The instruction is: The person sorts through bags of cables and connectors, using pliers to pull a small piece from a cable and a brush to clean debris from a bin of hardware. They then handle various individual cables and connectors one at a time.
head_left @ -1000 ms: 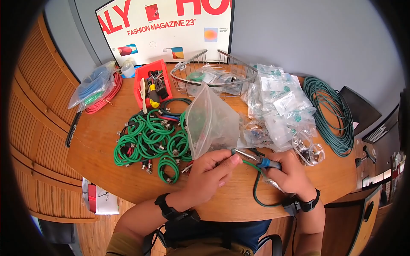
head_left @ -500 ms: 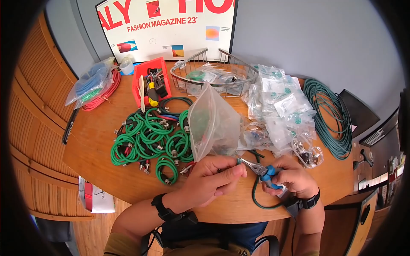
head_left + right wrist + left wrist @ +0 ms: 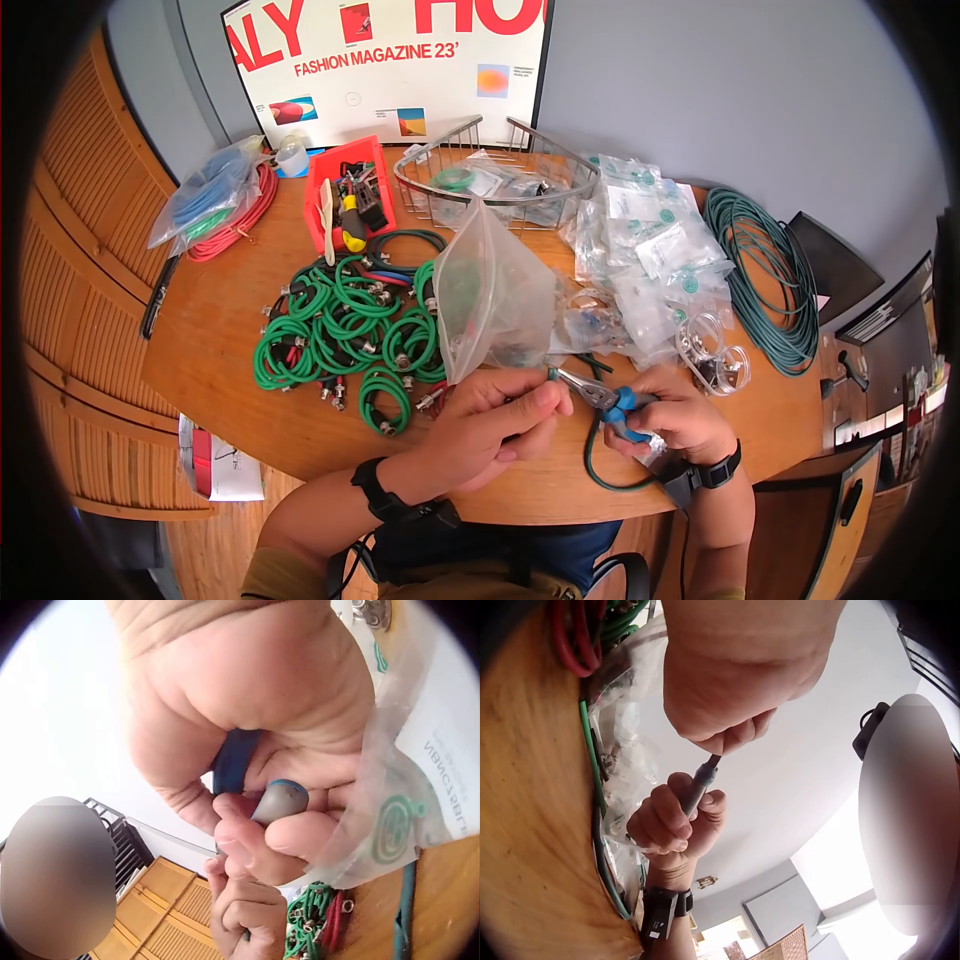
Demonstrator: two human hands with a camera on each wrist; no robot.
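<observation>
Blue-handled long-nose pliers (image 3: pixel 608 402) are gripped in my right hand (image 3: pixel 685 415), their jaws pointing left at my left hand (image 3: pixel 500 420). Between its thumb and fingers, the left hand pinches a small dark green piece (image 3: pixel 553 374), which looks like a cable end; the rest is hidden by the fingers. The plier tips meet that piece. A clear printed plastic bag (image 3: pixel 390 825) hangs against the right palm. Under the right hand, a dark green cable (image 3: pixel 592 465) curves over the table. Just beyond the left hand stands an open zip bag (image 3: pixel 500 290).
Coiled green cables with metal connectors (image 3: pixel 340 320) lie to the left. Behind them is a red bin (image 3: pixel 320 170) of tools. A wire basket (image 3: pixel 500 200) stands at the back, with packaged plastic bags (image 3: pixel 650 250) and a large green cable coil (image 3: pixel 765 290) to the right.
My right hand has turned and its fingers have shifted on the plier handles, showing more of them. Both hands have come slightly nearer my body. The left hand keeps its pinch.
</observation>
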